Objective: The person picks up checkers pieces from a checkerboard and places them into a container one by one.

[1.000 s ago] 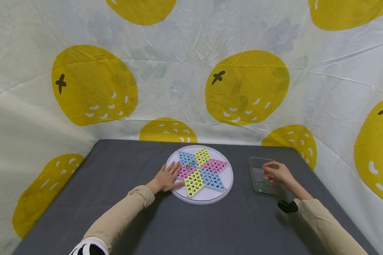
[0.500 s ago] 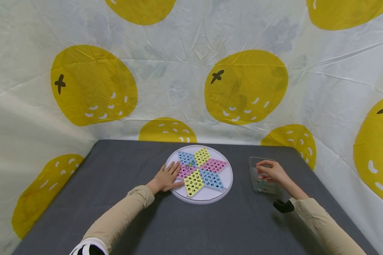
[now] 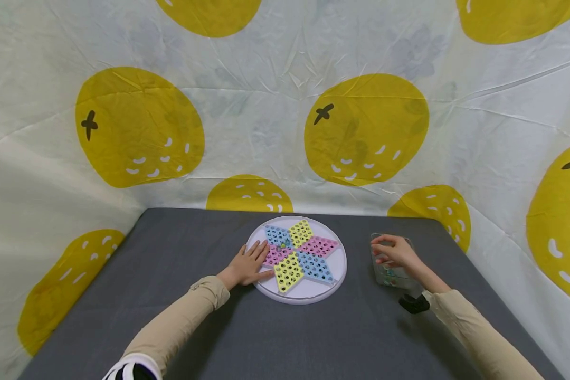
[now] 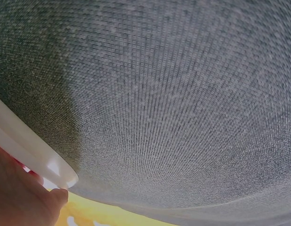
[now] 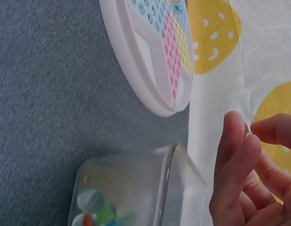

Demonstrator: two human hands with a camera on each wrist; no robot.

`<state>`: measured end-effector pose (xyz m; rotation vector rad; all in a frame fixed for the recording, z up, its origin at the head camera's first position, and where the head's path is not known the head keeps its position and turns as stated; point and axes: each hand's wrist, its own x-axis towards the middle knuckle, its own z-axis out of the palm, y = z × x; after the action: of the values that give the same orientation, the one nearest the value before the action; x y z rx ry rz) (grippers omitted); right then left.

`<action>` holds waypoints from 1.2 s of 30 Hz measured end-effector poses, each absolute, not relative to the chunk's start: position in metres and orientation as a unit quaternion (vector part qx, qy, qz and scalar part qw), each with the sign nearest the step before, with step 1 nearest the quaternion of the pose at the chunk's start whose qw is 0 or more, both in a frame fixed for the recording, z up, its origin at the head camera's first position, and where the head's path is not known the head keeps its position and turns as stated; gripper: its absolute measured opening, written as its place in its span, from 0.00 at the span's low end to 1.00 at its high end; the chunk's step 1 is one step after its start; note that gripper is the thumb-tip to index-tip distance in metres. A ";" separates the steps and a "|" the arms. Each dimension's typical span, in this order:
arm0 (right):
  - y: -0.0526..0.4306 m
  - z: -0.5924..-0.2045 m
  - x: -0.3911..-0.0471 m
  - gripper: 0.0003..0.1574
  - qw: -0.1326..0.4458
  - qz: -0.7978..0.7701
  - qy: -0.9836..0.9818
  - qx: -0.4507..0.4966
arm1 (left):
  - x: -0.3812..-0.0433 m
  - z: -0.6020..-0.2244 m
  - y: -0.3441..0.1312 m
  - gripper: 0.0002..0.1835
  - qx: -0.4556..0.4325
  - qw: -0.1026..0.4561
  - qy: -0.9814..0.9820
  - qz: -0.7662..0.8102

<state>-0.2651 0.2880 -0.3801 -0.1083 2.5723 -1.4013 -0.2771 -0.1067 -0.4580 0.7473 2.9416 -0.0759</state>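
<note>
My left hand rests with spread fingers on the left edge of a round white Chinese checkers board. In the left wrist view, part of the hand shows at the board's rim. A few marbles sit in the board's holes near the pink and blue sections. Over a clear plastic box, my right hand holds thumb and fingertips close together. I cannot tell whether a marble is hidden between them. Several glass marbles lie in the box, seen in the right wrist view.
A dark grey cloth covers the table. Behind it and along both sides hangs a white curtain printed with large yellow fruit. The box stands to the right of the board, with a gap of cloth between them.
My right hand has moved left over the box, toward the board, its fingertips drawn together. The left hand and the board have stayed in place.
</note>
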 end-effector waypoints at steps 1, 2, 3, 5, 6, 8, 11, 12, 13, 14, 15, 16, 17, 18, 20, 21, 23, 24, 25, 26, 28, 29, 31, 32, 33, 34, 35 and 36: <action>0.286 -0.380 -0.266 0.25 0.106 -0.475 0.873 -0.038 | -0.277 -0.458 -0.107 0.44 0.246 0.053 0.967 -0.026; 0.283 -0.379 -0.267 0.25 0.107 -0.475 0.873 -0.040 | -0.277 -0.458 -0.107 0.43 0.247 0.052 0.967 -0.026; 0.281 -0.379 -0.267 0.24 0.107 -0.475 0.872 -0.041 | -0.277 -0.458 -0.107 0.43 0.247 0.051 0.967 -0.025; 0.277 -0.378 -0.270 0.24 0.107 -0.474 0.873 -0.045 | -0.277 -0.457 -0.107 0.43 0.249 0.050 0.967 -0.024; 0.274 -0.378 -0.271 0.24 0.107 -0.473 0.873 -0.047 | -0.277 -0.457 -0.107 0.43 0.250 0.050 0.967 -0.024; 0.269 -0.378 -0.273 0.24 0.105 -0.472 0.874 -0.051 | -0.277 -0.457 -0.107 0.43 0.251 0.050 0.966 -0.023; 0.260 -0.378 -0.276 0.23 0.106 -0.474 0.872 -0.056 | -0.278 -0.457 -0.107 0.43 0.253 0.048 0.966 -0.023; 0.257 -0.378 -0.277 0.22 0.107 -0.476 0.871 -0.057 | -0.278 -0.457 -0.107 0.43 0.253 0.048 0.966 -0.022; 0.255 -0.378 -0.278 0.22 0.107 -0.477 0.870 -0.056 | -0.278 -0.457 -0.107 0.43 0.253 0.047 0.966 -0.022; 0.252 -0.379 -0.279 0.22 0.109 -0.477 0.870 -0.061 | -0.278 -0.457 -0.107 0.43 0.253 0.046 0.966 -0.022; 0.249 -0.379 -0.280 0.22 0.110 -0.476 0.870 -0.062 | -0.278 -0.458 -0.107 0.43 0.253 0.046 0.966 -0.021; 0.246 -0.379 -0.281 0.23 0.110 -0.476 0.870 -0.063 | -0.278 -0.458 -0.107 0.43 0.253 0.045 0.966 -0.021; 0.243 -0.379 -0.281 0.23 0.111 -0.477 0.870 -0.062 | -0.277 -0.458 -0.107 0.43 0.253 0.045 0.966 -0.021; 0.240 -0.379 -0.282 0.23 0.113 -0.476 0.870 -0.064 | -0.277 -0.458 -0.107 0.43 0.253 0.046 0.966 -0.022; 0.235 -0.379 -0.283 0.24 0.116 -0.474 0.870 -0.069 | -0.277 -0.457 -0.106 0.43 0.253 0.046 0.966 -0.022; 0.231 -0.379 -0.284 0.24 0.117 -0.473 0.871 -0.065 | -0.277 -0.457 -0.106 0.43 0.252 0.046 0.966 -0.022; 0.225 -0.379 -0.286 0.23 0.119 -0.472 0.871 -0.062 | -0.277 -0.457 -0.106 0.43 0.251 0.047 0.967 -0.020; 0.223 -0.380 -0.286 0.24 0.122 -0.470 0.872 -0.065 | -0.276 -0.457 -0.106 0.43 0.251 0.047 0.967 -0.018; 0.220 -0.381 -0.288 0.23 0.123 -0.469 0.873 -0.060 | -0.276 -0.457 -0.106 0.43 0.251 0.047 0.967 -0.016; 0.217 -0.382 -0.289 0.22 0.124 -0.468 0.873 -0.058 | -0.276 -0.457 -0.106 0.43 0.251 0.048 0.967 -0.016; 0.212 -0.384 -0.292 0.21 0.128 -0.466 0.874 -0.054 | -0.276 -0.457 -0.106 0.43 0.251 0.049 0.967 -0.018; 0.209 -0.386 -0.293 0.21 0.130 -0.464 0.874 -0.054 | -0.276 -0.457 -0.106 0.43 0.251 0.049 0.966 -0.019; 0.203 -0.388 -0.296 0.21 0.131 -0.462 0.876 -0.045 | -0.276 -0.456 -0.106 0.43 0.252 0.049 0.966 -0.023; 0.201 -0.390 -0.297 0.21 0.132 -0.459 0.878 -0.045 | -0.276 -0.456 -0.106 0.43 0.252 0.049 0.966 -0.025; 0.197 -0.391 -0.298 0.20 0.133 -0.456 0.879 -0.047 | -0.277 -0.457 -0.107 0.43 0.252 0.048 0.966 -0.025; 0.194 -0.392 -0.299 0.21 0.135 -0.452 0.880 -0.050 | -0.276 -0.457 -0.107 0.43 0.252 0.048 0.966 -0.025; 0.190 -0.392 -0.300 0.20 0.135 -0.451 0.881 -0.047 | -0.276 -0.457 -0.107 0.43 0.252 0.048 0.966 -0.026; 0.186 -0.393 -0.300 0.20 0.135 -0.450 0.882 -0.045 | -0.276 -0.457 -0.107 0.43 0.251 0.048 0.966 -0.025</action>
<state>-0.3002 0.1864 -0.3931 -0.1303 2.5549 -1.3034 -0.2765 -0.1067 -0.4569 0.7667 2.9467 -0.0776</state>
